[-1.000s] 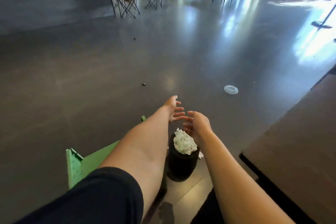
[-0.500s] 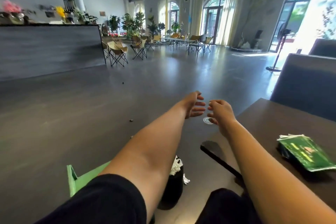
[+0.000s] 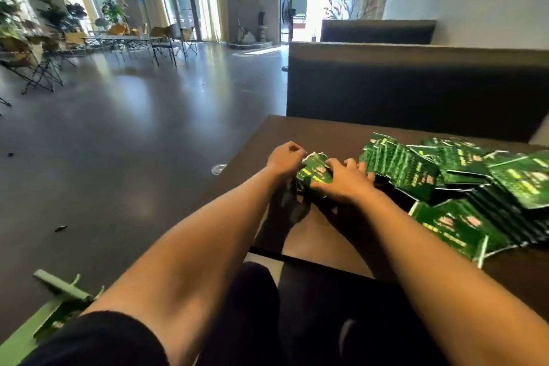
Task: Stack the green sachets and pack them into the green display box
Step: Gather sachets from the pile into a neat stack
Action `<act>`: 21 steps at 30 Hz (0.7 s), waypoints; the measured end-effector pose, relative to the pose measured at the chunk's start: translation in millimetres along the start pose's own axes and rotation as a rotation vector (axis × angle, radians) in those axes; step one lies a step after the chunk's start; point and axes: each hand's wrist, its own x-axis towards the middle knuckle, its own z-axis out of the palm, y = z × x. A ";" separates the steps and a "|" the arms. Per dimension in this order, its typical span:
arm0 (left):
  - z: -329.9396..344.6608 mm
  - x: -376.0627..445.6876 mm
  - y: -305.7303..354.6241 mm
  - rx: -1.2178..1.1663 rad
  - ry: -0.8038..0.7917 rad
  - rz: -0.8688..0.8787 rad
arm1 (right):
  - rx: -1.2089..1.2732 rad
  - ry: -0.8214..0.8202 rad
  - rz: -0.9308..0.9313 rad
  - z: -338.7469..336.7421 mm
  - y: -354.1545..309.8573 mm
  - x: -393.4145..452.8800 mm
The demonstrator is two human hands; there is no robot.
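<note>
A small stack of green sachets stands on the dark brown table near its left edge. My left hand grips the stack's left side with curled fingers. My right hand lies over the stack's right side, fingers curled around it. A large loose pile of green sachets spreads across the table to the right. The green display box sits low on the floor at the lower left, partly hidden behind my left arm.
A dark bench backrest runs behind the table. Folding chairs and tables stand far across the grey floor at the left. A round floor fitting lies just left of the table's edge.
My view has swung right from the floor to the table. Both hands, empty and outstretched before, have come down onto a small stack of sachets and taken hold of it.
</note>
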 end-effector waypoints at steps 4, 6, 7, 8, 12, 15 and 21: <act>38.9 17.5 -24.7 0.182 -0.115 0.053 | -0.063 0.013 -0.007 24.2 26.4 8.9; 45.6 21.4 -29.0 0.202 -0.145 0.118 | -0.033 0.062 0.004 23.5 28.4 22.5; 50.1 27.7 -31.6 0.222 -0.158 0.153 | -0.001 0.069 0.018 22.6 29.7 33.7; 51.8 31.0 -31.5 0.244 -0.168 0.193 | 0.030 0.083 0.028 20.4 29.6 41.3; 57.2 57.0 -33.2 0.256 -0.173 0.301 | 0.082 0.242 0.064 24.9 24.3 65.7; 64.8 78.0 -37.9 0.230 -0.136 0.371 | 0.129 0.407 0.046 36.5 26.4 76.0; 81.7 101.6 -33.3 0.060 -0.079 0.440 | 0.191 0.614 0.029 39.6 35.2 89.8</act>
